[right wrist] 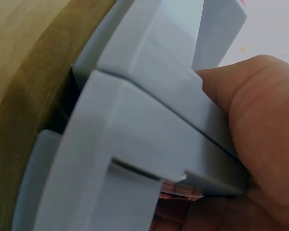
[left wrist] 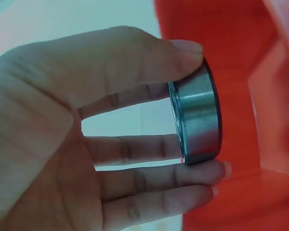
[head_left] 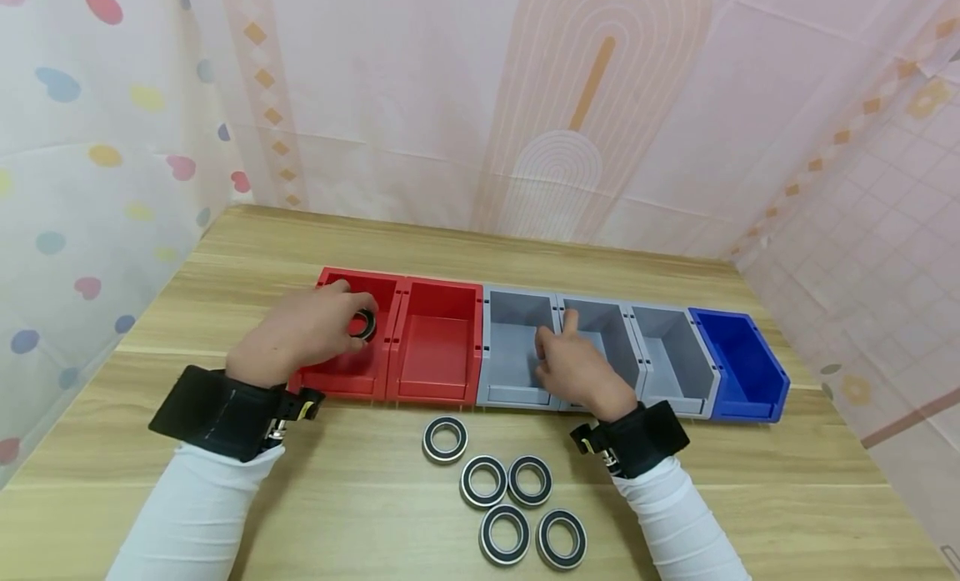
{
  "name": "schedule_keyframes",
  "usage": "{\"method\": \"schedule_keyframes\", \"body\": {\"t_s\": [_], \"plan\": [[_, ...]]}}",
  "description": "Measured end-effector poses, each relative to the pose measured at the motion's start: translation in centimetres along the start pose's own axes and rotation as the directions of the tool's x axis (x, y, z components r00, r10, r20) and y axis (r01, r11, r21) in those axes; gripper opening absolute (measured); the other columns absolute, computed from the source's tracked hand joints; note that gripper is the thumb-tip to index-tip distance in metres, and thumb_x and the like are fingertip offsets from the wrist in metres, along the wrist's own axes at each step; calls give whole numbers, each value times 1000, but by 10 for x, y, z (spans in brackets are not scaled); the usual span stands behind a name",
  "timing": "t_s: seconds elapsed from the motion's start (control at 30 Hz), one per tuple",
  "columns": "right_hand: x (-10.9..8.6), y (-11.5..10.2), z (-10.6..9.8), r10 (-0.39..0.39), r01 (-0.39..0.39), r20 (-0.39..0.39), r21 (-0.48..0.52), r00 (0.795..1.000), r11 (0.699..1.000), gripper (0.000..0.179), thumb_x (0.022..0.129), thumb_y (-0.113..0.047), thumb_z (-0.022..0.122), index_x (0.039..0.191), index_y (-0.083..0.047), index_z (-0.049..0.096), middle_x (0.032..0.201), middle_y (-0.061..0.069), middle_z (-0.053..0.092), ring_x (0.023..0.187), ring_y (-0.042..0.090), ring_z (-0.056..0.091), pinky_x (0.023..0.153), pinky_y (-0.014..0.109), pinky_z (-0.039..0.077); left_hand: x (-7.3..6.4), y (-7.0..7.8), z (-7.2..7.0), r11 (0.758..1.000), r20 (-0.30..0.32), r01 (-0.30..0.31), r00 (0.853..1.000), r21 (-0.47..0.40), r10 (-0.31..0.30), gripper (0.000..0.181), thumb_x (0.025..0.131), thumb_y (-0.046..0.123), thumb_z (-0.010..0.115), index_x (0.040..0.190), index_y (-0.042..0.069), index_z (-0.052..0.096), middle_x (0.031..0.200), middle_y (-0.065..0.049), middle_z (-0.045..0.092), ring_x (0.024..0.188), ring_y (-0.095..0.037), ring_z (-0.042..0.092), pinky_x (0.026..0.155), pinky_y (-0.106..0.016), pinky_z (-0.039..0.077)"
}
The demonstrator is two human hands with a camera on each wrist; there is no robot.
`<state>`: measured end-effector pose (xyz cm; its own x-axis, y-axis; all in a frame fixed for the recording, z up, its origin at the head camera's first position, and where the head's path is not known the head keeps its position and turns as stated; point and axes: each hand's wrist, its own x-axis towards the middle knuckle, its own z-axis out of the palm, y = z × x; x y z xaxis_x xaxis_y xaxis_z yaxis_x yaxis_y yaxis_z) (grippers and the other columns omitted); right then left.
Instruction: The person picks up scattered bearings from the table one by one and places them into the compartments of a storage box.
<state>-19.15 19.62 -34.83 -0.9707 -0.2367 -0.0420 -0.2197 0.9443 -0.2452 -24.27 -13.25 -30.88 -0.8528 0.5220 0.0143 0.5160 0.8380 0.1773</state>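
Observation:
My left hand (head_left: pixel 303 331) pinches a ball bearing (left wrist: pixel 201 113) between thumb and fingertips, with the steel outer ring facing the wrist camera. It holds the bearing on edge over the leftmost red bin (head_left: pixel 341 387). My right hand (head_left: pixel 579 366) straddles the adjoining walls of two grey bins (right wrist: pixel 149 110), gripping them with the thumb on one side and the fingers on the other. Most of those fingers are hidden behind the walls in the right wrist view. Several more bearings (head_left: pixel 445 439) lie flat on the table between the forearms.
A second red bin (head_left: pixel 435 356), a third grey bin (head_left: pixel 677 368) and a blue bin (head_left: pixel 742 368) continue the row. The wooden table (head_left: pixel 360 498) extends in front and behind. Patterned curtains (head_left: pixel 420 106) hang at the back and sides.

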Motion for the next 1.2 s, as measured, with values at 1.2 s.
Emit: {"method": "schedule_keyframes", "body": {"t_s": [1.2], "plan": [[3, 3, 3, 8, -9, -7, -18, 1000, 1000, 7, 87, -9, 51, 93, -9, 47, 106, 17, 25, 45, 13, 38, 44, 23, 30, 14, -2, 34, 1000, 43, 3, 999, -20, -2, 41, 68, 17, 77, 104, 6, 61, 81, -9, 55, 73, -24, 50, 64, -41, 50]]}}
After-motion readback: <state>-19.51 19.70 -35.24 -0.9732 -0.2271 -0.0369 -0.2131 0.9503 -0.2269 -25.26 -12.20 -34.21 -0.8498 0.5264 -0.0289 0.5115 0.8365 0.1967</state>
